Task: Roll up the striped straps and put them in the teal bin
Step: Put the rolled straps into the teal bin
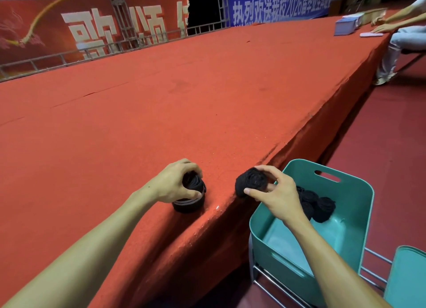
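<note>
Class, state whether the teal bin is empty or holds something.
Not empty: dark rolled bundles lie inside the teal bin, near its far wall.

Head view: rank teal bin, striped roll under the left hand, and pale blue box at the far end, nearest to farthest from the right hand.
1. teal bin: just below the right hand, which holds a black roll off the stage edge.
2. striped roll: to the left on the red stage, gripped by the left hand.
3. pale blue box: far end, upper right.
</note>
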The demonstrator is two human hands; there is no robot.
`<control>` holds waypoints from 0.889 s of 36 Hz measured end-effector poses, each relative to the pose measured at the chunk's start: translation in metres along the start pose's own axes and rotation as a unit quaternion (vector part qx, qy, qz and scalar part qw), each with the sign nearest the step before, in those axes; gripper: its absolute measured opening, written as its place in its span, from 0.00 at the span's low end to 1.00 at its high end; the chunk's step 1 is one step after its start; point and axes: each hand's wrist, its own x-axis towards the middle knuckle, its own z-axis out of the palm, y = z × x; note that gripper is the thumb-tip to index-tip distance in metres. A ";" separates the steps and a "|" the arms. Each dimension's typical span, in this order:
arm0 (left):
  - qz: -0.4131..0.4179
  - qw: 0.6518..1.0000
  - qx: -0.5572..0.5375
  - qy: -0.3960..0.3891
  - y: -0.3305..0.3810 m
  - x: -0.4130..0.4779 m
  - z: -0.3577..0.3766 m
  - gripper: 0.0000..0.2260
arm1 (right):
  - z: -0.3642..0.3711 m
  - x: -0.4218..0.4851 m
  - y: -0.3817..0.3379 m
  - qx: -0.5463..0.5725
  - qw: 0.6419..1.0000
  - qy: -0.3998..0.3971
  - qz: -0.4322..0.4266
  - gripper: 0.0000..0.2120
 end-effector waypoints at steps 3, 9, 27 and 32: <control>0.029 0.999 -0.028 0.030 0.011 0.003 -0.002 0.28 | -0.007 -0.002 -0.002 -0.019 1.000 0.010 -0.008 0.26; 0.109 0.992 -0.055 0.027 0.056 0.030 0.011 0.21 | -0.037 -0.008 0.000 -0.048 0.997 0.053 0.006 0.25; 0.233 0.966 -0.107 -0.021 0.140 0.101 0.105 0.23 | -0.099 -0.017 0.052 -0.188 0.943 0.228 0.154 0.23; 0.234 0.965 -0.101 -0.055 0.133 0.102 0.132 0.24 | -0.089 -0.019 0.068 -0.181 0.921 0.265 0.220 0.23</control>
